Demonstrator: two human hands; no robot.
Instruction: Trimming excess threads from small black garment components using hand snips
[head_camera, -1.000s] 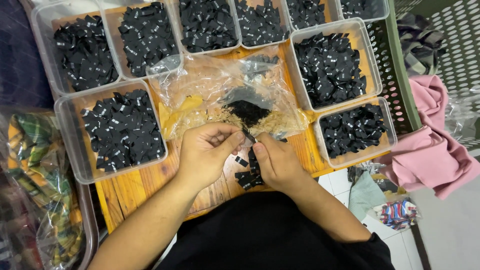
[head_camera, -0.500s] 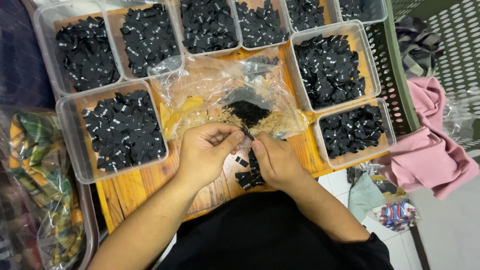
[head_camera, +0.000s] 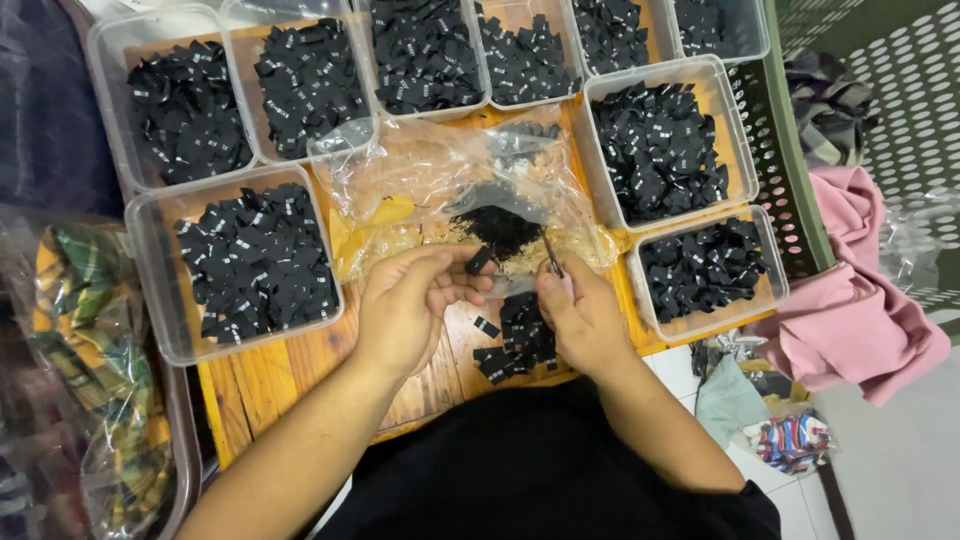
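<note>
Head view: left hand (head_camera: 405, 310) pinches a small black fabric label (head_camera: 479, 261) in closed fingers, just above the wooden tabletop (head_camera: 262, 385), long axis slanting up-right toward the clear plastic bag (head_camera: 440, 185); right hand (head_camera: 583, 318) closed on small snips (head_camera: 552, 252), tip pointing up-left; risk: blade nicks label or fingertip, the two being so close; cut labels pile (head_camera: 520, 340) between the hands.

Black labels sorted in clear tubs, a crinkled bag at the centre.

Small black woven labels with white marks filled the tubs (head_camera: 150, 215) ringing the board; a loose pile (head_camera: 515, 340) lay between the hands. The left hand (head_camera: 410, 305) pinched one label (head_camera: 479, 261). The clear bag (head_camera: 440, 185) sat just beyond, holding dark scraps. A second bag (head_camera: 95, 330), wrapping plaid cloth, lay far left.
</note>
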